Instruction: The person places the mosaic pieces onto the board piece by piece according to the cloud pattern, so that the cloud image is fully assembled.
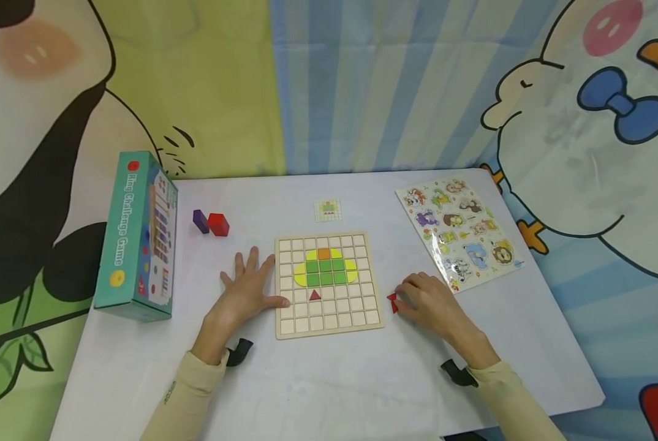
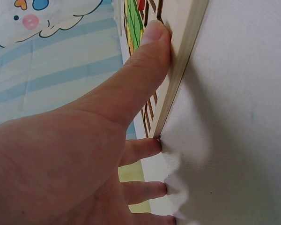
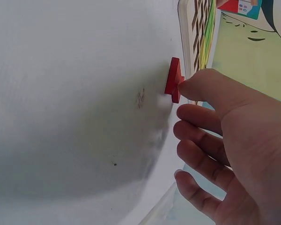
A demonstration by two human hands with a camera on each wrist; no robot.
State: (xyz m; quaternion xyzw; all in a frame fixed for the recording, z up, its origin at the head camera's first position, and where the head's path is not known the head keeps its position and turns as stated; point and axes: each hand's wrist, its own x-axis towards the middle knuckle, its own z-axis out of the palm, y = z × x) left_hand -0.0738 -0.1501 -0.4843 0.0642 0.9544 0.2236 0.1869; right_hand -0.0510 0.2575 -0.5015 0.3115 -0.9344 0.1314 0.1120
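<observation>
A square wooden grid board (image 1: 331, 331) lies mid-table, with green, yellow and orange pieces (image 1: 326, 269) set in a turtle-like pattern. A small red triangle (image 1: 314, 296) sits on the board below them. My left hand (image 1: 246, 293) is spread at the board's left edge. Its thumb (image 2: 152, 47) rests on the rim while the fingertips touch the table. To the right of the board, my right hand (image 1: 431, 306) has its thumb and bent index finger at two red triangle pieces (image 3: 173, 75), seemingly pinching one. The contact is partly hidden.
A small pattern card (image 1: 328, 210) lies behind the board. Purple (image 1: 200, 222) and red (image 1: 219, 225) blocks stand at back left, beside a tall green game box (image 1: 125, 245). An animal sticker sheet (image 1: 461, 229) lies at right. Printed curtains hang behind the table.
</observation>
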